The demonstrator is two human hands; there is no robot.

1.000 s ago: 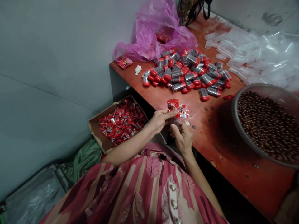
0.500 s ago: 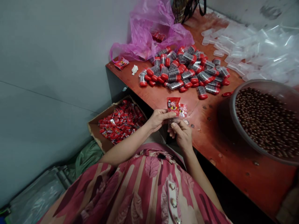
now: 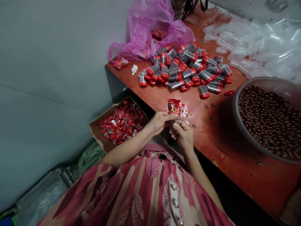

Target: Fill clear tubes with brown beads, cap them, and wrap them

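Note:
Between thumb and fingers, my left hand (image 3: 160, 121) is closed on a red printed wrapper (image 3: 174, 106). A second red and clear wrapper piece (image 3: 184, 110) shows beside it, and I cannot tell whether the two are joined. My right hand (image 3: 183, 135) is just below, its thumb and fingers pinched at the lower end of what looks like clear film. The fingers hide most of what it grips. Both hands are over the front edge of the red table (image 3: 211, 138). Beyond them lies a pile of small clear containers with red caps (image 3: 175, 70), filled with dark balls.
On the right stands a large tub (image 3: 235, 110) of brown balls (image 3: 270, 122). Empty clear tubes (image 3: 256, 47) are heaped behind it. A pink plastic bag (image 3: 141, 34) sits at the back left. Below the table edge, a cardboard box (image 3: 97, 138) holds many red wrapped pieces (image 3: 119, 122).
My hands keep almost the same hold and position. The red wrapper has tilted slightly, and the view has shifted a little.

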